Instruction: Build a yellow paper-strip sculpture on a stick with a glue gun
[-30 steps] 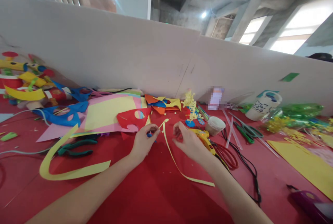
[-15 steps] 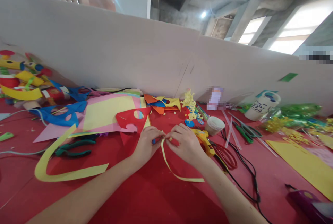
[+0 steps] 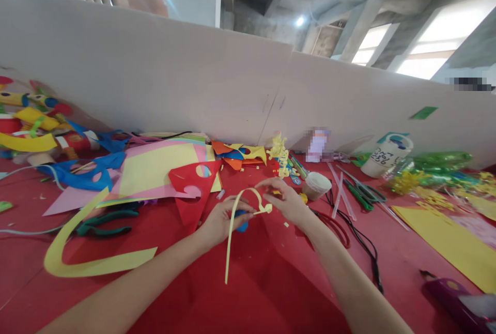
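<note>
- Left hand [image 3: 225, 222]: one, grasping one thin stick [image 3: 258, 213] between thumb and fingers.
- Right hand [image 3: 285, 202]: one, fingers loosely curved and apart from the thumb, just beside the stick's yellow tip; whether it touches the paper, I cannot tell.
- One narrow yellow strip [image 3: 228, 251] runs from that tip, arches over the left fingers and hangs down in front of them.
- One blue piece [image 3: 242, 226] shows beneath the left fingers, partly hidden.
- One red paper mask [image 3: 186, 175] lies beyond the left hand, on the papers.
- One wide yellow strip [image 3: 108, 265], bent into a curve, and one pair of pliers [image 3: 104, 230] lie left.
- One white cup [image 3: 316, 186] stands beyond the right hand; two clear sticks [image 3: 338, 194] cross near it.
- One purple tool [image 3: 453, 295] lies far right on the red table [image 3: 240, 305].
</note>
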{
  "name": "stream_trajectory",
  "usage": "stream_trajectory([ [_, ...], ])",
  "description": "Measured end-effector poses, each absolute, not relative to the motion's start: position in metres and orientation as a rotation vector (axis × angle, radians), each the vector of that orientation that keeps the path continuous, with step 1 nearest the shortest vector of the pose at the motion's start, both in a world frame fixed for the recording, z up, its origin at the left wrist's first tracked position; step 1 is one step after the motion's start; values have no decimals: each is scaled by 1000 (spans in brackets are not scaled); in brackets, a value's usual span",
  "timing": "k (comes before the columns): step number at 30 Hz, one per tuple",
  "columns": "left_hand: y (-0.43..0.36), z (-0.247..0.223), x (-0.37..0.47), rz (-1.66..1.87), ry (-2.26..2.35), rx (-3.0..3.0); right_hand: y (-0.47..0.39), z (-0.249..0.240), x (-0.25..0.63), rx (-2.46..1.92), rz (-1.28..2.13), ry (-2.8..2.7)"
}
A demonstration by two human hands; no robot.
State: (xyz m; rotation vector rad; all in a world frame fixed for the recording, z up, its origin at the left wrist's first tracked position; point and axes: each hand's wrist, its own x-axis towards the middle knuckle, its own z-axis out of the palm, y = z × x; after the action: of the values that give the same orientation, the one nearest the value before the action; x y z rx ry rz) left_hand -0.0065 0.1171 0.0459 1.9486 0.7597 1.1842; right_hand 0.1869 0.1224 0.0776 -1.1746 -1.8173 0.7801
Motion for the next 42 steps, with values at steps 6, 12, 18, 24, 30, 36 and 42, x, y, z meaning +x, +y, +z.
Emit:
stream_trajectory([
  [6, 118, 51, -7, 1086, 698, 1579, 118, 74, 188, -1208, 791, -2075],
  [12, 124, 47, -11, 1148, 793, 1164, 116, 78, 188, -1274, 742, -2066],
  [18, 131, 46, -17, 1220, 907, 1090, 100, 100, 181, -1411, 1000, -2147],
  [24, 127, 54, -17, 1224, 977, 1201, 76, 126, 166, -1441, 749, -2144],
  [30, 126, 55, -15, 1189, 981, 1349, 73, 136, 161, -1243, 713, -2364],
  [36, 115, 57, -12, 1053, 970, 1788, 69, 135, 151, -1342, 474, -2323],
  [42, 106, 59, -6, 974, 704, 2107, 80, 131, 160, -1421, 550, -2054],
])
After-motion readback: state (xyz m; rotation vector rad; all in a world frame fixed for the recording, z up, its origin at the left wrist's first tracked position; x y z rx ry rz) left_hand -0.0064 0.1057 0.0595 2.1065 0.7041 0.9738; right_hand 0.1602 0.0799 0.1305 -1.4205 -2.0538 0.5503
